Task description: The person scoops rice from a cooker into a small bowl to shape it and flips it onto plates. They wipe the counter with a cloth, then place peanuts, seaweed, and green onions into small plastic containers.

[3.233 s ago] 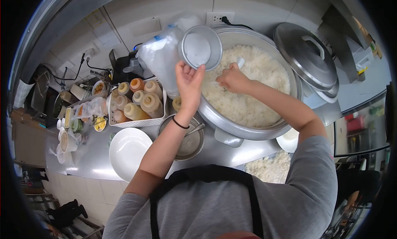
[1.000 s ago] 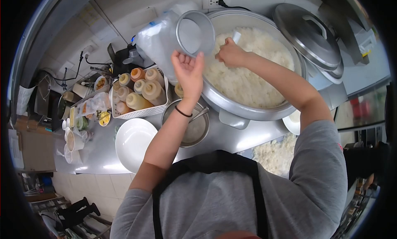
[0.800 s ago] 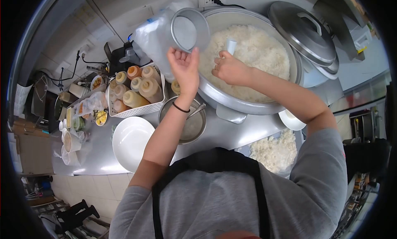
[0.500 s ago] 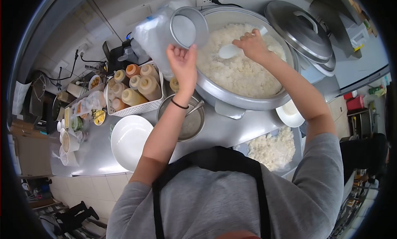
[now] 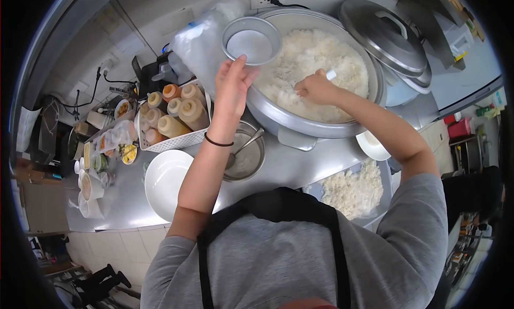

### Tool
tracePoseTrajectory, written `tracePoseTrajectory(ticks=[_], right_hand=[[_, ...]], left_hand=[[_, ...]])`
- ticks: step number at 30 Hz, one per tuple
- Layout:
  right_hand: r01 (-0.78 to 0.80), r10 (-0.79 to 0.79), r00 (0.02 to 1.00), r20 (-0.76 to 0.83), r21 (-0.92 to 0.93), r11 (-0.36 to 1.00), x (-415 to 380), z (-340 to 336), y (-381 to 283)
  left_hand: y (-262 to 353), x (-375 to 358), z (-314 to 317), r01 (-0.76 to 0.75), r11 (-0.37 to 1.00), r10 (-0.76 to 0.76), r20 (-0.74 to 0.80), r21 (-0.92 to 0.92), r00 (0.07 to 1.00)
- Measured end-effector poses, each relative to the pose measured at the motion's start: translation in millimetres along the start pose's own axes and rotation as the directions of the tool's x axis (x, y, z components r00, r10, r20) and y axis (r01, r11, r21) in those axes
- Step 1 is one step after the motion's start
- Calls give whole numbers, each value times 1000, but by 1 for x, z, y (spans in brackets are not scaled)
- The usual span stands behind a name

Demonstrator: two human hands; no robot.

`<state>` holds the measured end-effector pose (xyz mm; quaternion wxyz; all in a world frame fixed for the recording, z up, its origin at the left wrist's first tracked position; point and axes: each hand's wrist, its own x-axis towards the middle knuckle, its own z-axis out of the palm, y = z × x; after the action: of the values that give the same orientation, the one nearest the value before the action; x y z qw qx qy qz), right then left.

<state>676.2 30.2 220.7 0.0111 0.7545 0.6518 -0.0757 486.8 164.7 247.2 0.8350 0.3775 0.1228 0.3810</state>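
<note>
My left hand [image 5: 234,81] grips the rim of a round metal bowl [image 5: 251,44], which is tilted above the left edge of a large metal pot [image 5: 308,128]. White rice [image 5: 321,52] fills much of the pot. Over the rice, my right hand [image 5: 317,88] is closed on a white paddle; its handle end [image 5: 331,74] shows beyond my fingers, and its blade is hidden, apparently in the rice. Below my left wrist stands a metal bowl with a spoon [image 5: 247,147] in it.
A white bowl [image 5: 167,183] is at the left, near a white basket [image 5: 179,142] of squeeze bottles. A tray of rice [image 5: 353,190] lies at the front right. Metal lids [image 5: 383,36] lean behind the pot, and a plastic bag [image 5: 201,47] hangs left.
The bowl in my left hand has moved slightly right and down and tilted differently. My right hand has moved down and left, and the paddle's blade no longer shows.
</note>
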Motion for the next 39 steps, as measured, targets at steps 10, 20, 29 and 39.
tracePoseTrajectory(ticks=[10,20,29,39], right_hand=[[42,-40,999,-14,191,981,-32,-14,-2],[-82,39,990,137,326,942,-54,-54,36],[-195,56,932,-357,-366,910,-10,-117,15],[-108,-255,827,-500,-588,802,-10,-118,-14]], left_hand=[[15,1,-2,25,992,-34,74,121,997],[6,16,5,-245,698,125,223,673,967],[-33,26,43,288,844,-358,74,453,931],[-38,60,35,410,901,-420,48,142,906]])
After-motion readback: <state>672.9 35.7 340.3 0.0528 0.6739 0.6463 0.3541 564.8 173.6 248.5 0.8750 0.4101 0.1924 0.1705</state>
